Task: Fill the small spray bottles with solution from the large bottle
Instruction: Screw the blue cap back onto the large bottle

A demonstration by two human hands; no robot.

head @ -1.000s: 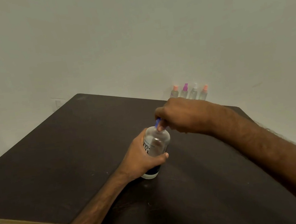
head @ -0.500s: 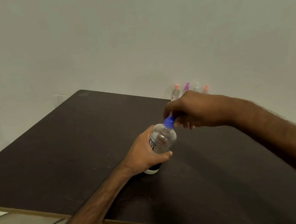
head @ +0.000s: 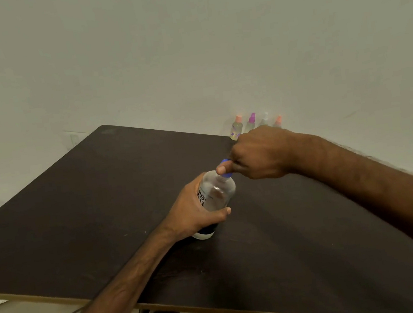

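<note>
fingers (head: 221, 168) of the right hand (head: 257, 154) are pinched round the blue cap (head: 227, 176) of the large bottle (head: 216, 193), thumb across its front so only slivers of blue show. the left hand (head: 195, 217) is wrapped round the bottle's body, holding it upright near the middle of the dark counter (head: 76, 213). the small spray bottles (head: 236, 129) stand in a row at the far edge against the wall, at about 1 o'clock from the large bottle and well apart from it.

to my eye this is the opening step: the cap is being unscrewed, nothing is poured yet, and the small ones have their spray tops on. next calls for another turn or lifting the cap off while the left hand stops the bottle spinning, then bringing a small bottle closer.

half a second back the cap stood plainly in view with the right fingers loose behind it; now they have closed over it again, as for a fresh twist. the bottle stands on the same spot in the same left-hand grip.
</note>
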